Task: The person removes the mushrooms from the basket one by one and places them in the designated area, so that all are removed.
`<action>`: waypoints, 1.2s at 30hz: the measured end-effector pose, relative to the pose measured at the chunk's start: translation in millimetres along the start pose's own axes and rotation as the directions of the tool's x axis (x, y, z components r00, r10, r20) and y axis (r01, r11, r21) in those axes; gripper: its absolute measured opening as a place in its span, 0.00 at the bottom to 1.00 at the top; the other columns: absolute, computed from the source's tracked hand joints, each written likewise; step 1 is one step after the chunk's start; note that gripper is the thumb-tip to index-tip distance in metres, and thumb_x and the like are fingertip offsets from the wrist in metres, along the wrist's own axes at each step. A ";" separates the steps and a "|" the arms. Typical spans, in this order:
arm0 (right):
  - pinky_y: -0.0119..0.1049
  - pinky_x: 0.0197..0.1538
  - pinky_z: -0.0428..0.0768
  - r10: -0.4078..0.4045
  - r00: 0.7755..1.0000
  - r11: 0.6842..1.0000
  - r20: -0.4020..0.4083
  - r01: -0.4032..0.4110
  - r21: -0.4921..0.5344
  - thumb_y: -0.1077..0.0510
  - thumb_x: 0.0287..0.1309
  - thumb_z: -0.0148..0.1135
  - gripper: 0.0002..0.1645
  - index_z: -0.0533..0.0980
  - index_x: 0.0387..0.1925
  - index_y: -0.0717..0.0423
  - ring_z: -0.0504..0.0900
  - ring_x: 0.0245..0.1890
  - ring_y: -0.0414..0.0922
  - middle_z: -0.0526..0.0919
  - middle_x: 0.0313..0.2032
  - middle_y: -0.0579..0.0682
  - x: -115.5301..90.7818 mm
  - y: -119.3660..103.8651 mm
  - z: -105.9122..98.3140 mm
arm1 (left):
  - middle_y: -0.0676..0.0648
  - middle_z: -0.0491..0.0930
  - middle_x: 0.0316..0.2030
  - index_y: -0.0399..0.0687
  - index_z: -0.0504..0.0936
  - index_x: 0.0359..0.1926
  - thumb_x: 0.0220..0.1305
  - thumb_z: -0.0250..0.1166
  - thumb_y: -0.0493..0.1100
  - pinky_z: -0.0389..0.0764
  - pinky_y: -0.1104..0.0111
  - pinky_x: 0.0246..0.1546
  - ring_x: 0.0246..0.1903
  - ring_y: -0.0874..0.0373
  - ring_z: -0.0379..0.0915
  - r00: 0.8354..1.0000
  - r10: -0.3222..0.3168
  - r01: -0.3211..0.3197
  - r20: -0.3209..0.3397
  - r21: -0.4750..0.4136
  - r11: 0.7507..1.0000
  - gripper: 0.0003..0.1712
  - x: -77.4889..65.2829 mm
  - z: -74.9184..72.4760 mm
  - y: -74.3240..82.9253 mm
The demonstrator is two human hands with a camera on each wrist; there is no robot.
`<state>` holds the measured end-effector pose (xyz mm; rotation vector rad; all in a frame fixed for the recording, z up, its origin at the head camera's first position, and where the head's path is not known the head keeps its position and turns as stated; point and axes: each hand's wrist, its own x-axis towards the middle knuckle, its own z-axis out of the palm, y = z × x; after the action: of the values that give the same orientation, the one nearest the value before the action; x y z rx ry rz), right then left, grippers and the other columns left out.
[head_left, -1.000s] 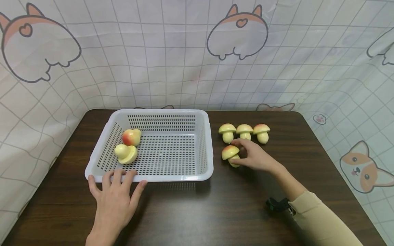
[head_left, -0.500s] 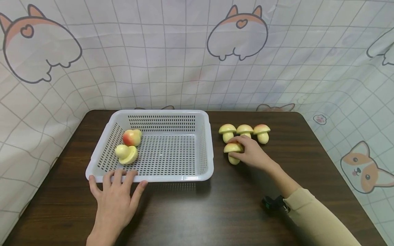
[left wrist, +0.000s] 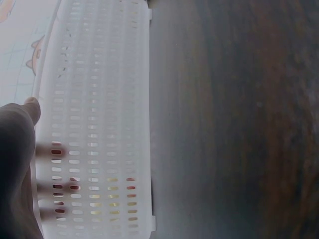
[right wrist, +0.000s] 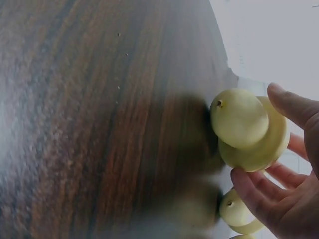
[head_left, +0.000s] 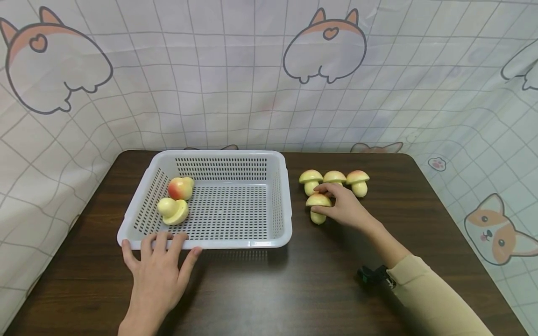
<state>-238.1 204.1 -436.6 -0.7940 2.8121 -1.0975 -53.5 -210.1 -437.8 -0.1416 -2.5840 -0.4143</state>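
The right hand (head_left: pixel 350 210) has a mushroom (head_left: pixel 317 200) in its curled grip, right of the basket (head_left: pixel 227 244) (the left hand (head_left: pixel 156 280) hooks fingers over its rim), with three more mushrooms (head_left: pixel 334 177) just behind.

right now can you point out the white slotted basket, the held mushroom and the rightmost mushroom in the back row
White slotted basket (head_left: pixel 235 243): head view, on its near rim.
Held mushroom (head_left: pixel 317 201): head view, on its cap.
Rightmost mushroom (head_left: pixel 357 177): head view, on its cap.
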 end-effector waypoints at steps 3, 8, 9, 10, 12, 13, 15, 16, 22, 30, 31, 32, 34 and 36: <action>0.54 0.58 0.76 0.001 1.000 1.000 0.003 -0.001 0.011 0.53 0.57 0.78 0.33 0.77 0.60 0.64 0.80 0.54 0.57 0.81 0.57 0.58 -0.1 1.0 -2.1 | 0.35 0.75 0.47 0.43 0.79 0.53 0.73 0.57 0.65 0.30 0.24 0.62 0.55 0.31 0.63 1.000 0.000 0.000 0.002 0.001 1.000 0.29 0.0 0.1 0.1; 0.54 0.57 0.77 0.009 1.000 1.000 0.001 -0.009 0.017 0.54 0.57 0.78 0.31 0.78 0.58 0.62 0.81 0.53 0.56 0.82 0.55 0.56 -1.5 3.5 -3.9 | 0.35 0.75 0.47 0.43 0.79 0.52 0.74 0.55 0.66 0.31 0.24 0.62 0.55 0.31 0.63 1.000 0.005 -0.005 -0.007 0.001 1.000 0.30 -0.4 0.4 -0.5; 0.54 0.56 0.77 0.009 1.000 1.000 0.003 -0.009 0.020 0.54 0.57 0.78 0.30 0.78 0.58 0.61 0.81 0.53 0.55 0.82 0.54 0.55 -1.7 4.0 -4.0 | 0.35 0.75 0.47 0.43 0.79 0.52 0.74 0.55 0.66 0.31 0.24 0.62 0.55 0.31 0.63 1.000 0.006 -0.006 -0.010 0.001 1.000 0.31 -0.5 0.4 -0.6; 0.54 0.56 0.77 0.007 1.000 1.000 0.002 -0.007 0.029 0.55 0.57 0.78 0.29 0.78 0.57 0.61 0.81 0.53 0.55 0.82 0.54 0.55 -1.7 4.5 -3.9 | 0.35 0.75 0.47 0.43 0.79 0.52 0.74 0.55 0.66 0.31 0.24 0.62 0.55 0.31 0.63 1.000 0.006 -0.006 -0.011 0.001 1.000 0.31 -0.6 0.5 -0.7; 0.54 0.54 0.78 -0.003 1.000 0.999 0.002 0.003 0.051 0.57 0.57 0.78 0.27 0.79 0.56 0.61 0.82 0.52 0.54 0.83 0.52 0.54 -1.3 5.2 -3.3 | 0.35 0.75 0.47 0.43 0.79 0.52 0.74 0.54 0.66 0.31 0.24 0.62 0.55 0.31 0.63 1.000 0.006 -0.006 -0.012 0.001 1.000 0.31 -0.7 0.5 -0.8; 0.54 0.53 0.79 -0.005 1.000 0.998 0.000 0.005 0.065 0.57 0.57 0.78 0.26 0.79 0.55 0.61 0.82 0.52 0.54 0.83 0.52 0.54 -1.0 5.2 -2.8 | 0.35 0.75 0.47 0.43 0.79 0.52 0.74 0.54 0.66 0.31 0.24 0.62 0.55 0.31 0.63 1.000 0.006 -0.006 -0.012 0.001 1.000 0.31 -0.7 0.6 -0.8; 0.54 0.53 0.79 -0.011 1.000 0.997 -0.004 0.012 0.082 0.58 0.56 0.78 0.26 0.79 0.54 0.61 0.82 0.51 0.53 0.84 0.51 0.54 -0.5 5.2 -1.8 | 0.35 0.75 0.47 0.42 0.79 0.52 0.74 0.54 0.66 0.31 0.24 0.62 0.55 0.31 0.63 1.000 0.008 -0.008 -0.013 0.002 1.000 0.31 -0.6 0.5 -0.7; 0.54 0.53 0.79 -0.016 1.000 0.996 -0.007 0.016 0.088 0.59 0.56 0.79 0.26 0.79 0.54 0.61 0.82 0.51 0.53 0.84 0.51 0.54 -0.2 5.3 -1.2 | 0.35 0.75 0.47 0.42 0.79 0.52 0.74 0.54 0.66 0.31 0.24 0.62 0.55 0.31 0.63 1.000 0.008 -0.008 -0.013 0.002 1.000 0.31 -0.6 0.5 -0.6; 0.54 0.52 0.79 -0.011 1.000 0.996 -0.002 0.011 0.092 0.58 0.55 0.79 0.27 0.79 0.54 0.61 0.82 0.50 0.52 0.84 0.50 0.53 0.8 5.9 -1.8 | 0.35 0.75 0.46 0.42 0.79 0.52 0.75 0.52 0.67 0.31 0.24 0.61 0.55 0.31 0.63 1.000 0.015 -0.015 -0.023 0.001 1.000 0.32 -0.2 0.5 -0.7; 0.54 0.52 0.80 0.011 0.999 0.993 0.031 -0.015 0.119 0.58 0.56 0.79 0.29 0.78 0.57 0.62 0.81 0.53 0.55 0.82 0.54 0.55 1.1 4.9 -7.8 | 0.34 0.76 0.46 0.42 0.80 0.52 0.75 0.50 0.69 0.32 0.23 0.61 0.55 0.31 0.64 1.000 0.011 -0.011 -0.017 0.003 1.000 0.34 1.6 -0.3 -0.4; 0.55 0.52 0.80 0.012 0.999 0.992 0.034 -0.016 0.121 0.58 0.56 0.79 0.29 0.78 0.57 0.62 0.81 0.54 0.56 0.82 0.54 0.55 1.1 4.9 -8.4 | 0.34 0.76 0.46 0.42 0.80 0.52 0.75 0.51 0.69 0.33 0.23 0.61 0.55 0.31 0.64 1.000 0.010 -0.010 -0.015 0.004 1.000 0.34 1.6 -0.4 -0.2; 0.55 0.52 0.80 0.012 0.999 0.992 0.037 -0.017 0.124 0.59 0.56 0.79 0.29 0.78 0.57 0.63 0.81 0.54 0.56 0.82 0.54 0.56 1.2 5.1 -8.8 | 0.34 0.76 0.46 0.42 0.80 0.52 0.75 0.51 0.68 0.33 0.23 0.61 0.55 0.31 0.64 1.000 0.009 -0.009 -0.014 0.004 1.000 0.34 1.6 -0.4 -0.1; 0.54 0.53 0.79 0.009 0.999 0.992 0.040 -0.014 0.126 0.59 0.56 0.78 0.29 0.78 0.57 0.64 0.81 0.54 0.57 0.81 0.55 0.57 1.4 5.1 -9.6 | 0.34 0.76 0.46 0.43 0.79 0.52 0.75 0.52 0.68 0.33 0.23 0.61 0.54 0.31 0.64 1.000 0.010 -0.009 -0.012 0.006 1.000 0.33 1.3 -0.2 0.0; 0.54 0.54 0.79 0.004 0.999 0.992 0.040 -0.009 0.123 0.60 0.56 0.78 0.29 0.77 0.57 0.64 0.81 0.54 0.58 0.81 0.55 0.57 1.4 5.3 -10.4 | 0.34 0.76 0.46 0.43 0.79 0.52 0.74 0.52 0.67 0.33 0.23 0.61 0.54 0.31 0.64 1.000 0.010 -0.010 -0.013 0.006 1.000 0.32 0.9 -0.1 0.2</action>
<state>-243.8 213.3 -431.9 -0.7859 2.6819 -1.2255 -54.2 -210.0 -437.2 -0.1488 -2.5701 -0.4022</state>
